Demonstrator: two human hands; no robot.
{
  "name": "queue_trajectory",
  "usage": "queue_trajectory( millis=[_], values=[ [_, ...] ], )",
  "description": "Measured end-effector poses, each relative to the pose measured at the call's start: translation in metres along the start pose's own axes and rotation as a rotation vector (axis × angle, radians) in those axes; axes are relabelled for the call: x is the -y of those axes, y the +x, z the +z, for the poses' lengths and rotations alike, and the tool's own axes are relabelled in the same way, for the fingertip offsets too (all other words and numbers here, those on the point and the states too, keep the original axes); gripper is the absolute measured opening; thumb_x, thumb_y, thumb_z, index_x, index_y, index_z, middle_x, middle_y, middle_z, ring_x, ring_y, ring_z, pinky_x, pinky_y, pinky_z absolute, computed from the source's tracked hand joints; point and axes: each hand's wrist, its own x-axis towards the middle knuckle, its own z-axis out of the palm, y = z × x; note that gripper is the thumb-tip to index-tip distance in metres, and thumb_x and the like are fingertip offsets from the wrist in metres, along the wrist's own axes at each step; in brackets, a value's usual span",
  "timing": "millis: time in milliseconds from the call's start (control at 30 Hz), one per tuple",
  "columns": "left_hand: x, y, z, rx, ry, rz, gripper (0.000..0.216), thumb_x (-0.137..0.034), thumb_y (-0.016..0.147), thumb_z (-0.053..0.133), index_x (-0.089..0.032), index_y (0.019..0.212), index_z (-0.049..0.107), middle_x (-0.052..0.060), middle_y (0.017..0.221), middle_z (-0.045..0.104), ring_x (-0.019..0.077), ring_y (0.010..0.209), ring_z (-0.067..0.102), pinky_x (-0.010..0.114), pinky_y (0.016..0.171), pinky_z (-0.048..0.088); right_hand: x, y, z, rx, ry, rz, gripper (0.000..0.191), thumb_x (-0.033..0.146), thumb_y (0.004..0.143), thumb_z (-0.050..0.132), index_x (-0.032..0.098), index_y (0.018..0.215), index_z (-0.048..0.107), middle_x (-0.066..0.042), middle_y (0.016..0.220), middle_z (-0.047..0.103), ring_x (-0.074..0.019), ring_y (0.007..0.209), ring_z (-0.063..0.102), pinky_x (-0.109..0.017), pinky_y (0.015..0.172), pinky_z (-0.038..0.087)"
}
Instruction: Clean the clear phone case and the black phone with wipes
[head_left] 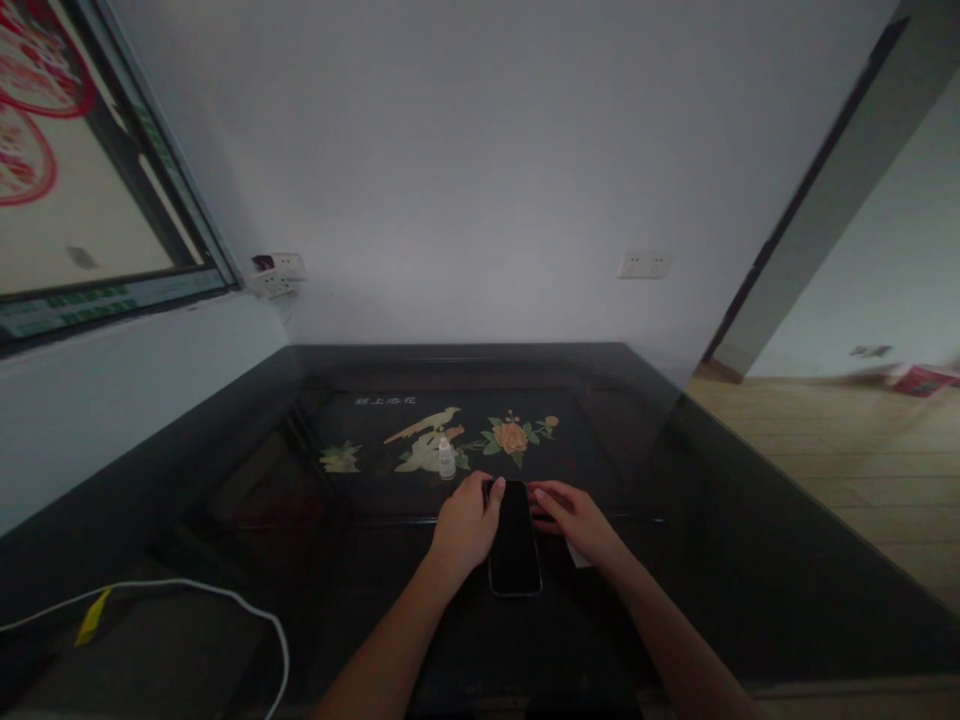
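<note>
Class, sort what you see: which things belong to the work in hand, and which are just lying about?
In hand: flat black smartphone, left hand, right hand.
Lying about: small white plastic bottle, white cable with yellow tag.

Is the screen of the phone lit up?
No, the phone lies flat on the dark table between the left hand and the right hand, and its screen is black.
</note>
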Motion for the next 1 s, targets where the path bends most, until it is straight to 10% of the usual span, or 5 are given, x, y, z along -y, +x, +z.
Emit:
queue_trajectory(
  millis=[1000],
  values=[
    [0.0052, -0.0001, 0.0074, 0.000, 0.001, 0.020, 0.035, -0.037, 0.095, 0.052, -0.015, 0.120, 0.062, 0.014, 0.122, 0.058, 0.0263, 0.120, 0.057, 0.037, 0.107, 0.042, -0.0006, 0.0004, 0.0017, -0.105, -0.188, -0.026, 0.037, 0.058, 0.084, 0.068, 0.023, 0.096, 0.068, -0.007, 0.107, 0.075, -0.0264, 0.103, 0.072, -0.033, 0.071, 0.062]
  ],
)
